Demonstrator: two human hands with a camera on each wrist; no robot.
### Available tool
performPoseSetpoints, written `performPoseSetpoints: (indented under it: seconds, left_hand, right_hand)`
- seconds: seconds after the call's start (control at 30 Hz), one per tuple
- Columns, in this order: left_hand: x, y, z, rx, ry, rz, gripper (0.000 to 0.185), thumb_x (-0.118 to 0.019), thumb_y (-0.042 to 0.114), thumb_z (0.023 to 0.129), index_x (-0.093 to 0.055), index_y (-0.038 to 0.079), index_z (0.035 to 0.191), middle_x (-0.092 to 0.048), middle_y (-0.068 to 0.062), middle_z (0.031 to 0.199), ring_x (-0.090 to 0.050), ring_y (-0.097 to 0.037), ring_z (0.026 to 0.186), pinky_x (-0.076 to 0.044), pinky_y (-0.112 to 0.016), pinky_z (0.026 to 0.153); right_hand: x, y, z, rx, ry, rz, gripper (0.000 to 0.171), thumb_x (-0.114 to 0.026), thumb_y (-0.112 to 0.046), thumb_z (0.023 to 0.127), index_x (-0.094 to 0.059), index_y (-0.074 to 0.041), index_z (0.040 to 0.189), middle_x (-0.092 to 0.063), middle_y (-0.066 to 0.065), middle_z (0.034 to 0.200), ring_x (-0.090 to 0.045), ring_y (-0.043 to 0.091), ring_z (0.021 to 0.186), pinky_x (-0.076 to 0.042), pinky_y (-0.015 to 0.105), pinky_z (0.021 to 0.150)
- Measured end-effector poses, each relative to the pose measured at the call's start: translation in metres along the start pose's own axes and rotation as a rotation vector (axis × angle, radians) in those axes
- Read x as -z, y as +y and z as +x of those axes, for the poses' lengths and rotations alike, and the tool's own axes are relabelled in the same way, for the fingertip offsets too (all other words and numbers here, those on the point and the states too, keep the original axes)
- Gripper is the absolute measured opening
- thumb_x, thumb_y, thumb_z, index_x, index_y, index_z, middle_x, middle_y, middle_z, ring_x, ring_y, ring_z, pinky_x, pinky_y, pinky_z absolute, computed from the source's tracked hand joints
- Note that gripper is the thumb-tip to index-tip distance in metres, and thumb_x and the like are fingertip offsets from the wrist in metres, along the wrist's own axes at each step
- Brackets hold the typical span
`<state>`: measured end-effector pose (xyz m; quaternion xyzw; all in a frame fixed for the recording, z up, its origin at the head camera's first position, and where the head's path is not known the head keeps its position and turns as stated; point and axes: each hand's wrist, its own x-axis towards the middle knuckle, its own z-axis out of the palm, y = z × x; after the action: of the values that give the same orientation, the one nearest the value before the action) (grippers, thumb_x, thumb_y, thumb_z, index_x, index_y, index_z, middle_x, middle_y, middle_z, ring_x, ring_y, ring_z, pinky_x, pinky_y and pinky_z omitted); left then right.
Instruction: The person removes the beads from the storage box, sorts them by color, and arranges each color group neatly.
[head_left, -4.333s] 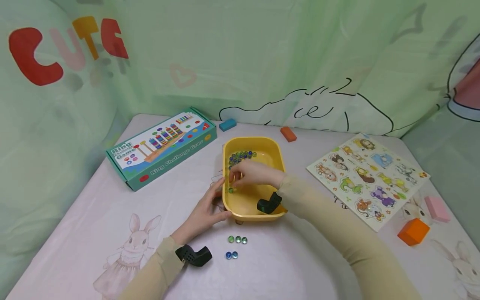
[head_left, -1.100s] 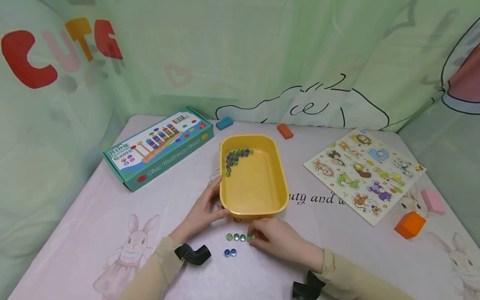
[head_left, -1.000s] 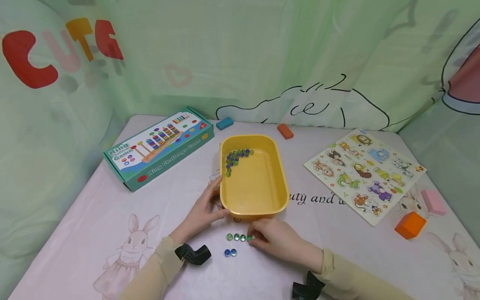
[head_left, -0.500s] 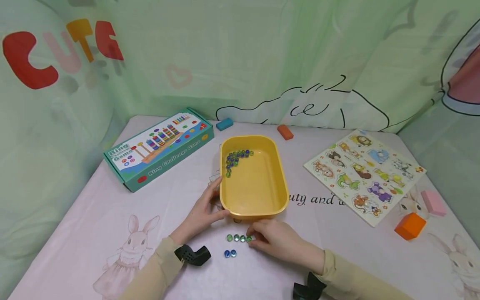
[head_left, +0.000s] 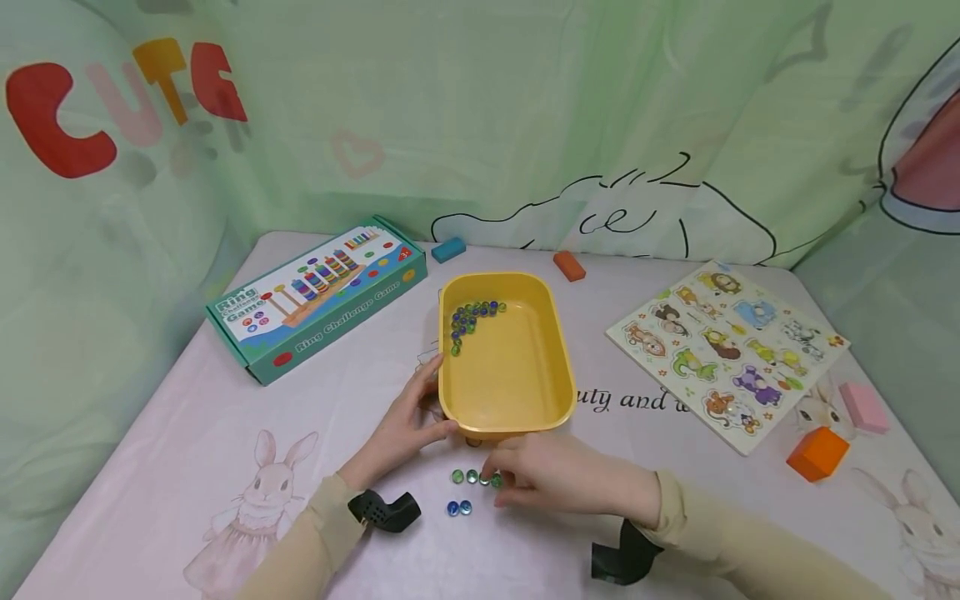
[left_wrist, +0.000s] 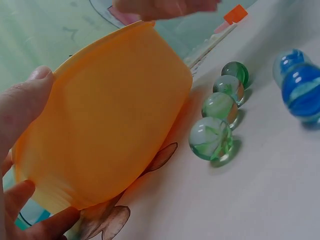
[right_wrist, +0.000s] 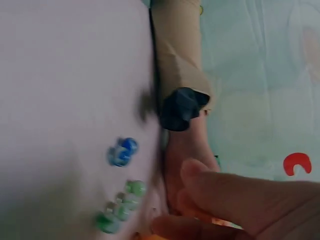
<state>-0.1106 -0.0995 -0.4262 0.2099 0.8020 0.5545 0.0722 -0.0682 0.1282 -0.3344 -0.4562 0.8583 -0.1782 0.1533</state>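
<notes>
A yellow tub (head_left: 558, 367) stands mid-table with several blue and green marbles (head_left: 472, 315) in its far left corner. My left hand (head_left: 431, 400) grips the tub's near left corner, thumb (left_wrist: 30, 95) on the wall and fingers underneath. A row of green marbles (head_left: 471, 477) lies in front of the tub, with two blue marbles (head_left: 459, 507) nearer me. My right hand (head_left: 501, 483) hovers at the right end of that row with loosely curled fingers (right_wrist: 225, 195). The left wrist view shows the green marbles (left_wrist: 215, 125) lying free on the cloth beside the tub (left_wrist: 110, 115).
A Ring Challenge Game box (head_left: 322, 296) lies at the back left. An animal puzzle board (head_left: 723, 354) lies to the right, with an orange cube (head_left: 816, 454) and a pink block (head_left: 862, 407) beyond it. A blue block (head_left: 448, 248) and an orange block (head_left: 568, 265) sit near the curtain.
My right hand left the tub and came to the front, where the green row gained a marble. In the last half second it shifted slightly left. The left hand stayed on the tub.
</notes>
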Motion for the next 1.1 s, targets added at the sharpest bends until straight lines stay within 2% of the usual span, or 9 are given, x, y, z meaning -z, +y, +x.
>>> performPoseSetpoints:
  seconds: [0.17,0.3,0.47,0.63,0.77,1.0,1.1]
  left_hand:
    - [0.001,-0.003,0.000,-0.030,0.010,-0.007,0.088,-0.070,0.031,0.082,-0.014,0.025,0.149,-0.038,-0.006,0.143,-0.046,-0.023,0.123,-0.025,-0.053,0.108]
    - [0.002,-0.001,-0.001,-0.043,0.013,-0.009,0.089,-0.070,0.037,0.081,-0.014,0.024,0.149,-0.038,-0.007,0.143,-0.046,-0.024,0.123,-0.025,-0.054,0.107]
    - [0.003,0.001,-0.002,-0.048,0.017,0.002,0.089,-0.070,0.036,0.081,-0.014,0.023,0.149,-0.040,-0.008,0.142,-0.046,-0.025,0.123,-0.024,-0.055,0.107]
    - [0.004,0.003,-0.002,-0.017,0.016,0.004,0.087,-0.070,0.035,0.081,-0.015,0.025,0.149,-0.040,-0.007,0.142,-0.045,-0.024,0.125,-0.022,-0.056,0.108]
    - [0.003,0.003,-0.002,0.006,0.014,-0.007,0.087,-0.070,0.034,0.081,-0.015,0.026,0.149,-0.040,-0.005,0.142,-0.043,-0.023,0.126,-0.020,-0.055,0.110]
    - [0.002,0.004,-0.001,-0.001,-0.005,-0.021,0.085,-0.069,0.024,0.083,-0.015,0.028,0.148,-0.037,-0.006,0.145,-0.042,-0.024,0.128,-0.018,-0.055,0.110]
    - [0.004,0.015,-0.001,0.007,-0.016,-0.024,0.085,-0.068,0.017,0.084,-0.014,0.022,0.149,-0.035,-0.011,0.146,-0.041,-0.028,0.128,-0.018,-0.054,0.110]
  right_hand:
    - [0.027,-0.003,0.008,0.016,-0.122,0.065,0.017,-0.070,-0.026,0.082,-0.067,-0.016,0.095,-0.054,-0.016,0.071,-0.044,-0.002,0.062,-0.040,0.012,0.061]
    - [0.047,0.004,0.018,0.003,-0.168,0.116,0.014,-0.069,-0.025,0.082,-0.066,-0.017,0.094,-0.055,-0.015,0.073,-0.046,-0.001,0.065,-0.043,0.015,0.063]
    - [0.065,0.018,0.032,-0.012,-0.120,0.128,0.013,-0.069,-0.021,0.083,-0.066,-0.014,0.093,-0.057,-0.011,0.074,-0.048,0.002,0.068,-0.045,0.018,0.063]
    - [0.072,0.033,0.049,-0.086,-0.087,0.133,0.017,-0.070,-0.020,0.082,-0.066,-0.012,0.096,-0.058,-0.008,0.075,-0.050,0.007,0.070,-0.045,0.019,0.065]
    - [0.072,0.047,0.065,-0.158,-0.065,0.121,0.019,-0.069,-0.018,0.083,-0.066,-0.008,0.098,-0.059,-0.005,0.076,-0.050,0.010,0.071,-0.045,0.020,0.066]
    - [0.066,0.071,0.085,-0.263,-0.020,0.057,0.018,-0.068,-0.019,0.084,-0.066,-0.010,0.099,-0.060,-0.001,0.079,-0.051,0.014,0.074,-0.045,0.021,0.067]
    - [0.063,0.077,0.092,-0.286,-0.001,0.029,0.017,-0.068,-0.020,0.084,-0.066,-0.010,0.099,-0.061,-0.001,0.081,-0.051,0.014,0.076,-0.044,0.023,0.069]
